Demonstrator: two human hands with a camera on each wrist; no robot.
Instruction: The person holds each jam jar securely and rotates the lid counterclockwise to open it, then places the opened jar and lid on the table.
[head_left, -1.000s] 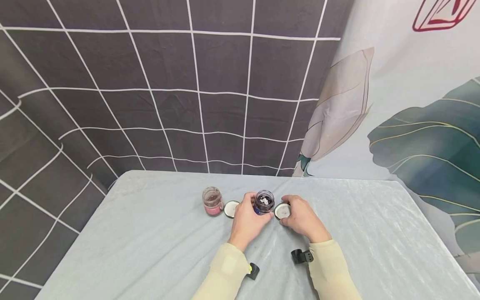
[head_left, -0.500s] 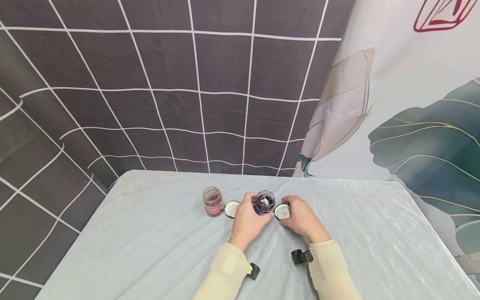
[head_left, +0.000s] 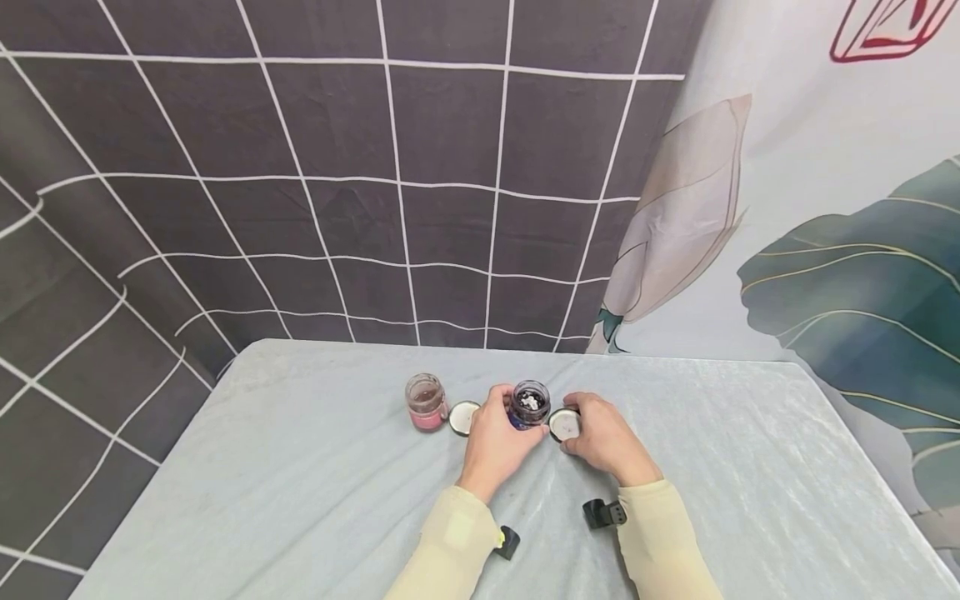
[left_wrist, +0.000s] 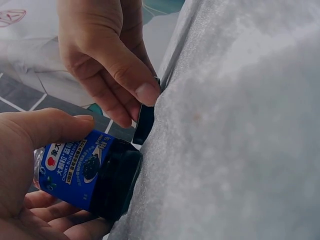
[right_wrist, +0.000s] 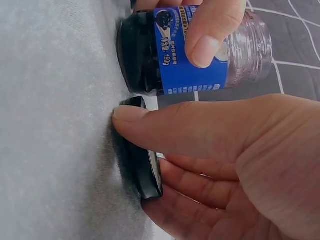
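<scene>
My left hand point(head_left: 498, 446) grips an uncapped jam jar point(head_left: 529, 405) with a blue label, which stands upright on the table. Dark jam with a few pale spots shows through its mouth. "Chunky Blueberry" can be read on the label point(left_wrist: 70, 162) in the left wrist view. Just right of the jar, my right hand point(head_left: 609, 437) holds a dark-rimmed lid point(head_left: 565, 424) by its edge, thumb and fingers on opposite sides. The lid's white inner face is up, and it lies at the cloth close beside the jar. In the right wrist view, the lid's dark side point(right_wrist: 145, 170) shows below the thumb.
A second open jar point(head_left: 426, 403) with pink contents stands to the left. Its neighbour is another lid point(head_left: 463, 417), white side up, partly behind my left hand. A pale, wrinkled cloth point(head_left: 300, 467) covers the table, whose far edge meets a dark grid-patterned curtain point(head_left: 442, 225).
</scene>
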